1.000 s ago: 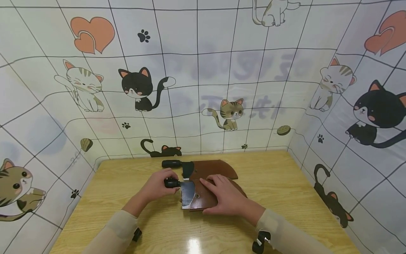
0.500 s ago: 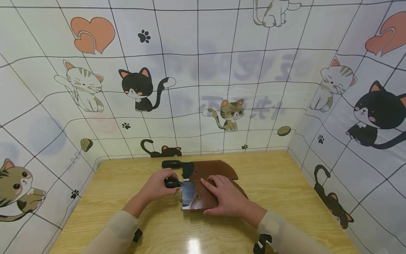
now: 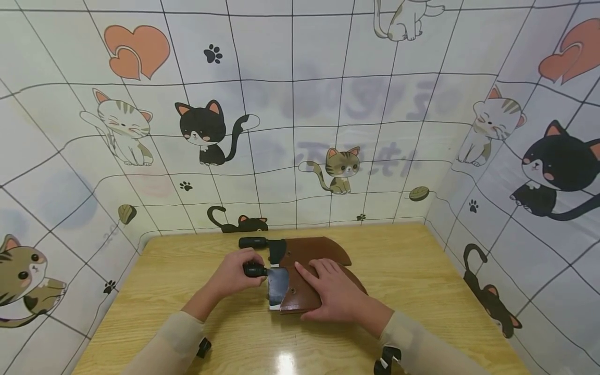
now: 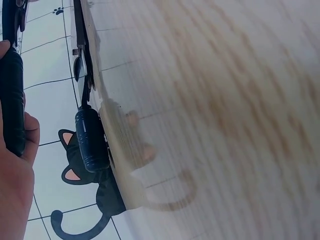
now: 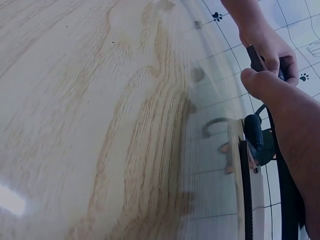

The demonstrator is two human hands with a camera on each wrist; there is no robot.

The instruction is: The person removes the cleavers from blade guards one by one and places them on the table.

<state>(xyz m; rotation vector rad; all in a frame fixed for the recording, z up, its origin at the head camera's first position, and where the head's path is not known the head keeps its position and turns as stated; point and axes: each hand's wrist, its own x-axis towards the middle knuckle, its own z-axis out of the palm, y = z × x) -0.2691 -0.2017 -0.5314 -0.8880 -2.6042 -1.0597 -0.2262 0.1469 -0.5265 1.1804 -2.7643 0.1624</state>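
Two cleavers with black handles are at the table's far side, each blade in a brown leather sheath. My left hand (image 3: 239, 272) grips the black handle (image 3: 254, 269) of the nearer cleaver; this handle also shows at the left wrist view's edge. Between handle and sheath, part of its dark blade (image 3: 278, 285) is bare. My right hand (image 3: 338, 291) holds the nearer sheath (image 3: 300, 297), fingers across its top and thumb toward the near edge. Its underside is hidden. In the wrist views this cleaver is raised off the table.
Just behind lies the second cleaver, its handle (image 3: 253, 242) to the left and its sheath (image 3: 323, 247) partly overlapped by the nearer one. The glossy wooden table (image 3: 187, 271) is enclosed by a cat-print sheet (image 3: 290, 104) at the back and both sides.
The nearer sheath and my right hand have shifted very slightly to the right, and a little more blade shows. My left hand has hardly moved.
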